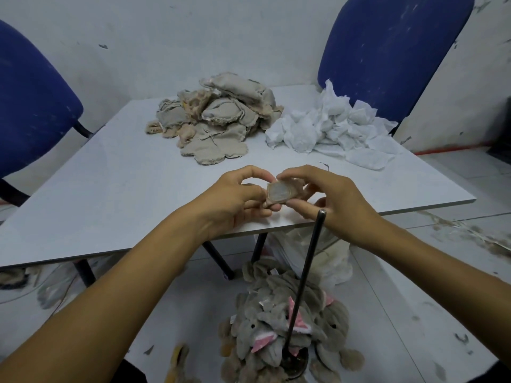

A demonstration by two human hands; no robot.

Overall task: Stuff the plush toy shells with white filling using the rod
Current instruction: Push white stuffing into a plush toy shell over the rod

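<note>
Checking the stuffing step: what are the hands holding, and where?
Both the left hand and right hand pinch a small tan fabric plush shell at its opening rim.

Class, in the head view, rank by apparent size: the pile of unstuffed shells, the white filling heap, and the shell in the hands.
1-2. Pile of unstuffed shells and white filling heap: too alike to rank.
3. Shell in the hands, smallest despite being nearest.
</note>
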